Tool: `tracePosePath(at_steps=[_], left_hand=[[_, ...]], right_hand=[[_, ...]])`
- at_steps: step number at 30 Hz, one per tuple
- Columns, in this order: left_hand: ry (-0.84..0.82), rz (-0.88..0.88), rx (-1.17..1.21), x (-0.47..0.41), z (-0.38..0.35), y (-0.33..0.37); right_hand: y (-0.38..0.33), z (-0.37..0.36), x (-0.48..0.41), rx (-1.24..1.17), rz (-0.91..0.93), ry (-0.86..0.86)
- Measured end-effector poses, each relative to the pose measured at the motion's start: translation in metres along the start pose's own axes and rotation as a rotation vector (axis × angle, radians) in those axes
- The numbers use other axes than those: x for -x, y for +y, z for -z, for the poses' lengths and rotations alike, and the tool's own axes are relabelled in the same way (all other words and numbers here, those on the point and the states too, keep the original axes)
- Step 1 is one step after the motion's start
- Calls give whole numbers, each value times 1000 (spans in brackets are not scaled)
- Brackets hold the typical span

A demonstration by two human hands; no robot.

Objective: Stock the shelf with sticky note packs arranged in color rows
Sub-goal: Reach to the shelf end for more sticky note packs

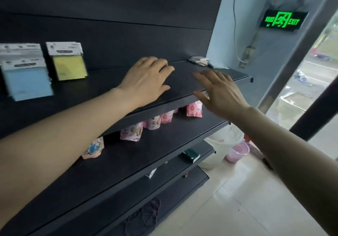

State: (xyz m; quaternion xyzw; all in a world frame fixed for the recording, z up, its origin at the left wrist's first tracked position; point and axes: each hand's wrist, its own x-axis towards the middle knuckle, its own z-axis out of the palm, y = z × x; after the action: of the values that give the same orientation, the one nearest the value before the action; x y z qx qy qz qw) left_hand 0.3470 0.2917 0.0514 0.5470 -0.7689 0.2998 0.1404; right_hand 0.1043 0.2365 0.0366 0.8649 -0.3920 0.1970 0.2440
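Early stage: blue pack (27,79) and yellow pack (69,67) stand at the shelf's (182,79) left end; probable loose packs (199,60) lie at its right rear corner. My left hand (146,79) and right hand (220,92) are empty, fingers straight.

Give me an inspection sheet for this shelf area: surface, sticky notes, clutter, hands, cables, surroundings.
Surface: matte black top shelf.
Job's things: blue pack and yellow pack stand at left against the back panel; small pile lies at the far right end.
Clutter: pink pouches on the shelf below; green box lower down.
Hands: left hand and right hand open, holding nothing, at the top shelf.
Cables: white cable hangs down the wall.
Surroundings: lit exit sign, pink basket on the floor.
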Motion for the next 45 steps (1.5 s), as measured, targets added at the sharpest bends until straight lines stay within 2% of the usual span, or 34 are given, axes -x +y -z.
tracePosePath(at_steps=[9,19,27,31,38,42,45], left_hand=[[-54,-72,74,-135,-91,61],[-130,-60,63,-278,-190,62],[-258,29,19,-353,-261,55],[-336,144,55,-390,-296,54],[-542,251,143,-443,-351,49],[-465,287,191,-438,-354,44],[-409,310,131,-430,-347,40]], right_hand=[[130,-67,5,-49,-188,-69],[246,-146,-51,-70,-261,-75],[316,-203,-98,-110,-213,-105],[347,-230,-120,-186,-177,-144],[396,-271,-155,-285,-59,-223],[409,-290,-175,-311,-19,-293],[411,-300,-194,-363,-9,-398]])
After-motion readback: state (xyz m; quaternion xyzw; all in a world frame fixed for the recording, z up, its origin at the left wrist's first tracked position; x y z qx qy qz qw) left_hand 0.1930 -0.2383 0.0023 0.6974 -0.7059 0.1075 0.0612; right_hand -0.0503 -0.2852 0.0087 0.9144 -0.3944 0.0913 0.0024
